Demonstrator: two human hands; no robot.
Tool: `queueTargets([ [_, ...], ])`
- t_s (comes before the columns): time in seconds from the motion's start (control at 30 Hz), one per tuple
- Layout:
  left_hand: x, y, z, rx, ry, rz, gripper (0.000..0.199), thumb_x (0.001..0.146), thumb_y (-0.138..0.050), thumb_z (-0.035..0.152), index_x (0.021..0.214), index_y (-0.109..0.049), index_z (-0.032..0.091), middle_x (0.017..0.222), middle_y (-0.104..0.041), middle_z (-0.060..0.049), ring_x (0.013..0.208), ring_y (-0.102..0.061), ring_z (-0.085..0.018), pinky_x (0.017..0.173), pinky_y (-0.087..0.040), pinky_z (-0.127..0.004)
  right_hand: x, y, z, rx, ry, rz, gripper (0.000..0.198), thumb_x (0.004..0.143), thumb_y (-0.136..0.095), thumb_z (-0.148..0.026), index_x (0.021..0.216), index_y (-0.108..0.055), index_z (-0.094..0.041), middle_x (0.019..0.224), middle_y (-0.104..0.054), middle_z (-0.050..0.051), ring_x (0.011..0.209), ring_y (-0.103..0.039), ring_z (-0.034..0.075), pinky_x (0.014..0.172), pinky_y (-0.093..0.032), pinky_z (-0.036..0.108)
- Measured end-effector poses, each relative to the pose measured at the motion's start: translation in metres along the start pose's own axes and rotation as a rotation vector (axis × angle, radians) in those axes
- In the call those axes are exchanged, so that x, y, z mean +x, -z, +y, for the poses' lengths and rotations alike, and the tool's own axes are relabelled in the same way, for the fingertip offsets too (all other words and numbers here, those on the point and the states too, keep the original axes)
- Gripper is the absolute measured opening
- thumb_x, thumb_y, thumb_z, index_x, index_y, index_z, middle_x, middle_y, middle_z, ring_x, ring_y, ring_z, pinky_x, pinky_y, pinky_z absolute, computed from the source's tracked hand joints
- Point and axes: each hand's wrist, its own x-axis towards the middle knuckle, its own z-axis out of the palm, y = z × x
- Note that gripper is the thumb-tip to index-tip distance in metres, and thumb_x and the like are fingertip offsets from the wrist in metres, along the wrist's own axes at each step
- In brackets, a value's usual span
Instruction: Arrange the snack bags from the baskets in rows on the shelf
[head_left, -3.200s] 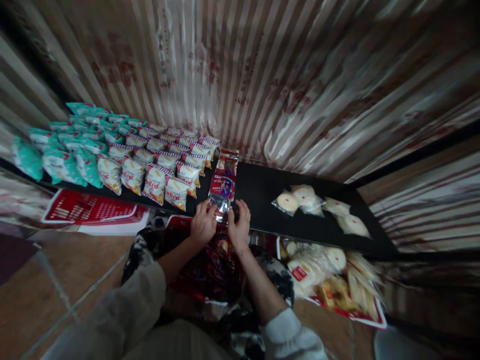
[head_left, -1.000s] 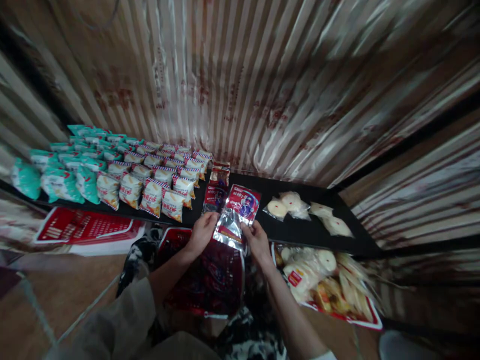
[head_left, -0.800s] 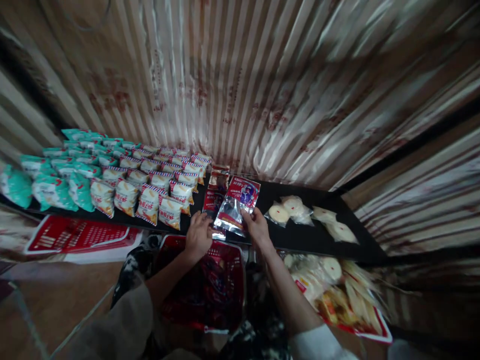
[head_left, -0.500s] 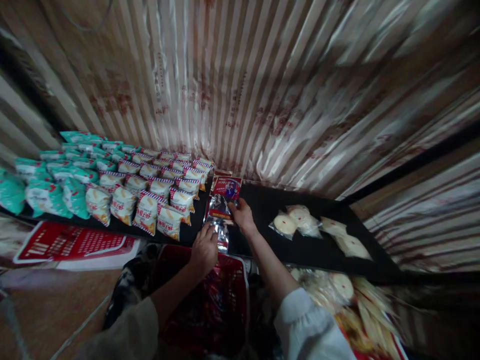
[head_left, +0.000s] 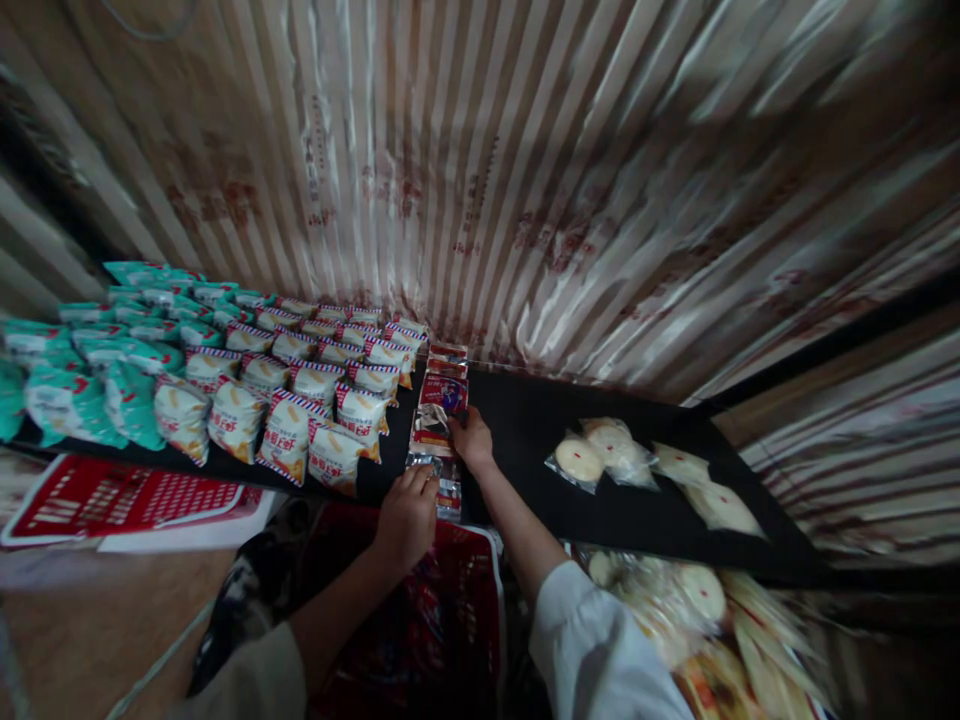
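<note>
Red and dark printed snack packets (head_left: 442, 393) lie in an overlapping row down the black shelf. My right hand (head_left: 473, 440) grips the right edge of one, thumb on top and the other fingers out of sight. My left hand (head_left: 407, 515) is curled at the shelf's front edge, closed on the silvery end of a foil packet (head_left: 448, 495). Below my forearms stands a red basket (head_left: 487, 600) with shiny red packets inside. White and orange snack bags (head_left: 335, 455) stand in rows just left of my hands.
Teal bags (head_left: 71, 400) fill the shelf's far left. Bagged pale round discs (head_left: 579, 460) and flat pale packs (head_left: 721, 507) lie on the right of the black shelf (head_left: 517, 440). More clear bags sit below right. A red basket (head_left: 127, 500) is at lower left. Striped sheeting (head_left: 480, 180) hangs behind.
The upper red packet has shifted slightly left and lies more in line with the row. My right hand moved left with it. The left hand's fingers have curled more. The view moved slightly.
</note>
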Motion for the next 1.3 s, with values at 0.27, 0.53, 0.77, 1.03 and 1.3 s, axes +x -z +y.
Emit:
queueTargets([
  [0.27, 0.0, 0.0, -0.002, 0.014, -0.004, -0.007, 0.035, 0.083, -0.042, 0.009, 0.114, -0.059, 0.014, 0.126, -0.057, -0.013, 0.117, -0.049, -0.028, 0.098, -0.042, -0.042, -0.007, -0.013, 0.001, -0.137, 0.054, 0.081, 0.052, 0.092, -0.038, -0.029, 0.144, -0.03, -0.026, 0.114, -0.06, 0.01, 0.096, -0.063, 0.021, 0.078, -0.046, 0.029],
  [0.53, 0.001, -0.003, -0.002, 0.049, -0.017, 0.011, 0.034, 0.082, -0.044, 0.007, 0.112, -0.06, 0.012, 0.124, -0.059, -0.013, 0.114, -0.051, -0.028, 0.096, -0.044, -0.042, -0.01, -0.02, 0.001, -0.254, 0.049, 0.124, 0.037, 0.093, -0.039, -0.026, 0.126, -0.055, -0.03, 0.116, -0.053, 0.009, 0.109, -0.051, 0.022, 0.082, -0.045, 0.031],
  [0.77, -0.001, -0.002, -0.003, 0.06, -0.05, 0.046, 0.031, 0.083, -0.046, 0.01, 0.11, -0.06, 0.011, 0.122, -0.059, -0.014, 0.112, -0.053, -0.028, 0.095, -0.045, -0.042, -0.021, -0.017, 0.009, -0.071, 0.146, 0.292, 0.038, 0.092, -0.039, -0.031, 0.126, -0.053, -0.022, 0.125, -0.049, 0.012, 0.114, -0.047, 0.024, 0.094, -0.042, 0.037],
  [1.03, -0.035, 0.005, 0.0, -0.151, -0.178, 0.162, 0.031, 0.084, -0.038, 0.008, 0.102, -0.063, 0.015, 0.105, -0.064, -0.01, 0.105, -0.056, -0.022, 0.096, -0.046, -0.038, -0.116, -0.002, 0.058, 0.376, 0.351, 0.356, 0.034, 0.094, -0.034, -0.037, 0.112, -0.054, -0.016, 0.095, -0.064, 0.007, 0.088, -0.06, 0.017, 0.084, -0.046, 0.031],
  [1.3, -0.116, -0.04, 0.006, -0.358, 0.198, -0.073, 0.025, 0.081, -0.044, 0.004, 0.087, -0.063, 0.019, 0.097, -0.063, -0.005, 0.089, -0.062, -0.015, 0.087, -0.049, -0.03, -0.194, -0.036, 0.108, -0.265, 0.292, -0.205, 0.027, 0.089, -0.05, -0.033, 0.107, -0.064, -0.019, 0.107, -0.068, 0.009, 0.106, -0.059, 0.023, 0.088, -0.043, 0.029],
])
